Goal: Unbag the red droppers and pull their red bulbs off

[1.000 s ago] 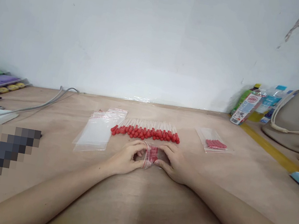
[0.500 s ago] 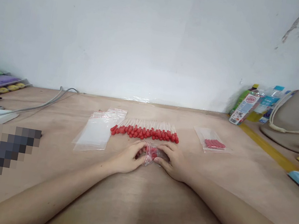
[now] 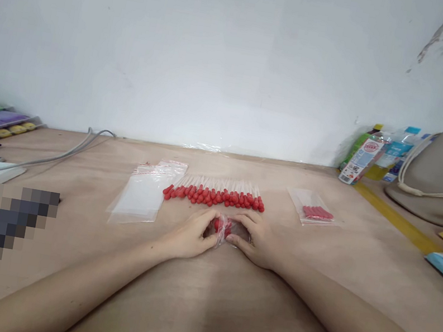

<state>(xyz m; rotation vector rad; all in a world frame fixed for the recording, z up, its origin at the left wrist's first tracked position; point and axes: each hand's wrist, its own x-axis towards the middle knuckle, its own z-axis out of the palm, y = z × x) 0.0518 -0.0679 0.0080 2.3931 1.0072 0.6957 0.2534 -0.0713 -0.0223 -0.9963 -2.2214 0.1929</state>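
Both forearms slant inward from the near corners, and the hands meet just on the near side of the row of red-headed sticks point(image 3: 215, 195). The left hand point(image 3: 193, 235) lies low, its back up, fingers curled over and thumb beneath, gripping the left side of a clear bag point(image 3: 223, 227). The right hand point(image 3: 260, 243) mirrors it: fingers arched on the far side, thumb bent in below, a gap between them, its tips on the bag's right side. The bag sits between the two hands, near the row's middle but apart from it. It is bunched up, with a creased band running from far to near by the left fingers and red heads showing inside. Its long axis cannot be told through the folds.

The row's own length runs left to right; its sticks point their heads toward the person and their pale shafts away, those at the left end leaning so the heads swing left. Flat bags point(image 3: 140, 195) overlap just left of the row. Right of the row, well apart, lies a filled bag point(image 3: 318, 213), its length slanting from far left to near right.
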